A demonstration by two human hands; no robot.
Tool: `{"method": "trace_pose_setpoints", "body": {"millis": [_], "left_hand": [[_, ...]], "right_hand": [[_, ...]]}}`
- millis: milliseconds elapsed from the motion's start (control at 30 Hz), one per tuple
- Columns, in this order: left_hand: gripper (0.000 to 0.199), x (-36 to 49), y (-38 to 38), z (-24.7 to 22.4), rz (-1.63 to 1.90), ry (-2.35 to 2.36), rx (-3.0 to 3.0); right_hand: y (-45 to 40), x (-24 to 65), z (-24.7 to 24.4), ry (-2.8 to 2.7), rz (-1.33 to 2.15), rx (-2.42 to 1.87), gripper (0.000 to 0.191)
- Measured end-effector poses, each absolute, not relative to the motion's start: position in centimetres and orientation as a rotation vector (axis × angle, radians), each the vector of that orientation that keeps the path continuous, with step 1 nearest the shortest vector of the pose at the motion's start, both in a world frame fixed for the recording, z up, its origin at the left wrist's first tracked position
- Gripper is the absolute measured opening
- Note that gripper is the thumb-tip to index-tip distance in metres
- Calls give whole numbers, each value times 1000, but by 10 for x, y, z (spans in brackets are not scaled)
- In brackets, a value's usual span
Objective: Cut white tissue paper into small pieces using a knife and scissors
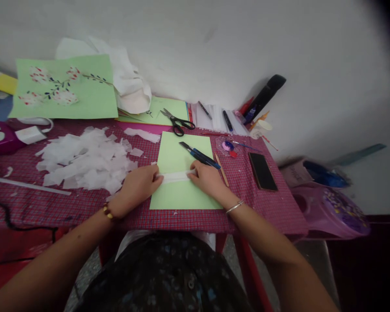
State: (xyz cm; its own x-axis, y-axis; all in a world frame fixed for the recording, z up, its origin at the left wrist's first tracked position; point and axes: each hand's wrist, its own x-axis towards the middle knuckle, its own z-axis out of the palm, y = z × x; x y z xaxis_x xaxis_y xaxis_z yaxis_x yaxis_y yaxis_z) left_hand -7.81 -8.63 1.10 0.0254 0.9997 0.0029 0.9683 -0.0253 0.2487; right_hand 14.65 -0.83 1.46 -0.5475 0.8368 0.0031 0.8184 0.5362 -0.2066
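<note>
A narrow strip of white tissue paper (176, 176) stretches between my two hands, across a light green sheet of paper (185, 197). My left hand (140, 184) pinches its left end at the sheet's left edge. At the other end, my right hand (208, 177) grips the strip between thumb and fingers. Just above my right hand, a blue utility knife (199, 155) lies slantwise on the sheet, its handle end near the knuckles. Left of my left hand spreads a loose heap of torn white tissue pieces (87, 158).
Black-handled scissors (178, 121) rest behind the green sheet. A pencil (222, 170), a phone (262, 171) and a small paint palette (229, 146) lie to the right. At back left is a green sheet with a blossom picture (65, 86). A purple stool (331, 212) stands right of the table.
</note>
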Motion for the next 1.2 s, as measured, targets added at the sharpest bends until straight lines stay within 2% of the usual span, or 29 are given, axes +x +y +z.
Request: {"method": "trace_pose_setpoints", "body": {"millis": [100,267,467,633,700,800,867,1000,1100,1200], "left_hand": [[25,-82,-86,8,323,2029,2098],[31,-93,-84,5,426,1888,2066],[21,-102,-85,5,577,1749,2074],[17,-104,-86,9,539,1723,2146],[24,-105,-85,15,569,1723,2247],[49,-103,-78,28,617,1575,2385],[54,-98,-71,39,599,1443,2387],[23,-79,-60,52,477,1371,2194],[31,-73,-58,52,380,1392,2074],[35,-81,-50,51,434,1359,1911]], "right_hand": [[-4,144,23,-2733,297,-1432,27],[7,139,32,-2888,392,-1329,11],[6,132,37,-2828,356,-1232,11],[-2,131,64,-2774,364,-1115,12],[-5,132,75,-2772,375,-1068,11],[-8,131,86,-2795,392,-969,11],[-9,130,91,-2821,386,-903,11],[-12,126,103,-2850,337,-857,13],[-8,126,112,-2841,333,-866,14],[7,133,110,-2749,385,-948,21]]}}
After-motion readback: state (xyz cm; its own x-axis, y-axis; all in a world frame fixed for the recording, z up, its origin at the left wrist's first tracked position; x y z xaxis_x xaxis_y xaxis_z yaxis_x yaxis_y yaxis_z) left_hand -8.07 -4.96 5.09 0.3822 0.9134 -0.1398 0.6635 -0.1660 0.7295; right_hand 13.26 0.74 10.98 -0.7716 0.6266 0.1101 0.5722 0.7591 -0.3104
